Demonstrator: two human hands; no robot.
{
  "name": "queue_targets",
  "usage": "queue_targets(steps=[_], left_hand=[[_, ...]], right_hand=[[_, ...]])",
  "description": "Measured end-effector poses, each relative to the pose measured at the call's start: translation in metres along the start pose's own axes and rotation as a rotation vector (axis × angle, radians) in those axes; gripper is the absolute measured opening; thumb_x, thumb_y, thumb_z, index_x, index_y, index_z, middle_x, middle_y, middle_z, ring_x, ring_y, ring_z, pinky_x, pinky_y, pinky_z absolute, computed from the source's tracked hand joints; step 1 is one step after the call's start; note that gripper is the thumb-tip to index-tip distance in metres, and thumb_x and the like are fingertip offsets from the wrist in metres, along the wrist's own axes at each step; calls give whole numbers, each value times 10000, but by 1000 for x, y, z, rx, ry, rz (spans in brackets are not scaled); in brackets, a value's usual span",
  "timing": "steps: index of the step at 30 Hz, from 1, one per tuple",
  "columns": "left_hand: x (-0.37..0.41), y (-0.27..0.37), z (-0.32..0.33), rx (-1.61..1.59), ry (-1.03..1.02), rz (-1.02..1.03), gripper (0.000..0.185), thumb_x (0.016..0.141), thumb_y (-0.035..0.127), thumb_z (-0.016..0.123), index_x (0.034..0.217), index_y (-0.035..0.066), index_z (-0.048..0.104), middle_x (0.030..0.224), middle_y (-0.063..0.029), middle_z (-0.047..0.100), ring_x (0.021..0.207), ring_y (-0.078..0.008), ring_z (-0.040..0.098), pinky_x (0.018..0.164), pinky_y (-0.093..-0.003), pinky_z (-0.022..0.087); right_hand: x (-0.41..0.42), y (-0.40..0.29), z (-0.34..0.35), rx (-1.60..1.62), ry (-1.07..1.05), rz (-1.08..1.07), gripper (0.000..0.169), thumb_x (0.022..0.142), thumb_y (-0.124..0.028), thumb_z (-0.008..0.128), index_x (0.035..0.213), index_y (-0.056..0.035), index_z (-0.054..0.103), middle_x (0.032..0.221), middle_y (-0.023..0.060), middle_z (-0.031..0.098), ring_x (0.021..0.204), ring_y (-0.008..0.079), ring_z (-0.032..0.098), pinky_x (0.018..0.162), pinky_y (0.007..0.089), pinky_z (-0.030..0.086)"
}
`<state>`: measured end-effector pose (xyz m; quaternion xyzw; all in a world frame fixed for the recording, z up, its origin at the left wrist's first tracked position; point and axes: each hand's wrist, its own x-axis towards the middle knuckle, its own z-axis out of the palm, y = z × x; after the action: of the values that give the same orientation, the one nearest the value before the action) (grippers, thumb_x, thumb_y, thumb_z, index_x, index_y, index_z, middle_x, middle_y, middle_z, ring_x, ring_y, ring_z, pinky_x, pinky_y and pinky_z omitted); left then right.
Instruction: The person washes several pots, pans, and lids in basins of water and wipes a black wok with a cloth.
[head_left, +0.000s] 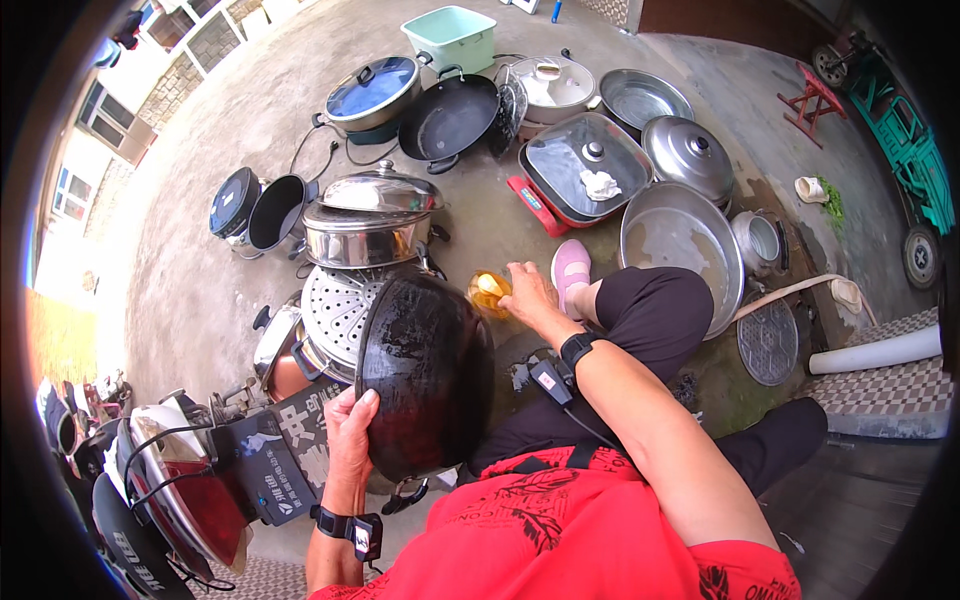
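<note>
My left hand (351, 427) grips the rim of a large dark pot (427, 375), which is tipped on its side with its blackened, wet-looking outside facing right. A looped handle shows at the pot's lower end. My right hand (531, 294) reaches out beside the pot, its fingers on the edge of a small amber transparent bowl (480, 298). Something pale yellow lies in that bowl; what it is I cannot tell. Behind the dark pot stands a steel pot with a perforated steamer tray (337, 311) on it.
Around me on the concrete stand a lidded steel steamer (364, 244), a black wok (450, 116), a red electric pan with a glass lid (589, 161), a wide metal basin (679, 240) and a green plastic tub (450, 37). A scooter (187, 495) is close at left; a hose (787, 289) lies at right.
</note>
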<state>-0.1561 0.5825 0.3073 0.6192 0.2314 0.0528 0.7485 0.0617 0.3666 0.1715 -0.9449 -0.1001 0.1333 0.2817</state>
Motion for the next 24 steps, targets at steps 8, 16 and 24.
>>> queue_targets(steps=[8, 16, 24], left_hand=[[30, 12, 19, 104, -101, -95, 102, 849, 100, 612, 781, 24, 622, 679, 79, 516, 594, -3, 384, 537, -172, 287], [99, 10, 42, 29, -156, -54, 92, 875, 61, 591, 881, 5, 663, 763, 43, 608, 627, -5, 479, 574, -164, 375], [190, -23, 51, -198, -232, -14, 130, 889, 123, 595, 940, 20, 655, 843, 21, 642, 685, -37, 551, 638, -196, 447]], right_hand=[[29, 7, 38, 79, -14, -278, 198, 854, -112, 501, 1048, -81, 511, 1019, 211, 556, 916, 417, 584, 772, 475, 481], [31, 18, 21, 179, 183, 77, 200, 819, -157, 590, 993, -61, 562, 934, 221, 633, 904, 414, 593, 769, 481, 463], [41, 30, 11, 185, 361, 358, 273, 809, -168, 627, 1056, -72, 559, 917, 212, 649, 892, 390, 619, 769, 459, 479]])
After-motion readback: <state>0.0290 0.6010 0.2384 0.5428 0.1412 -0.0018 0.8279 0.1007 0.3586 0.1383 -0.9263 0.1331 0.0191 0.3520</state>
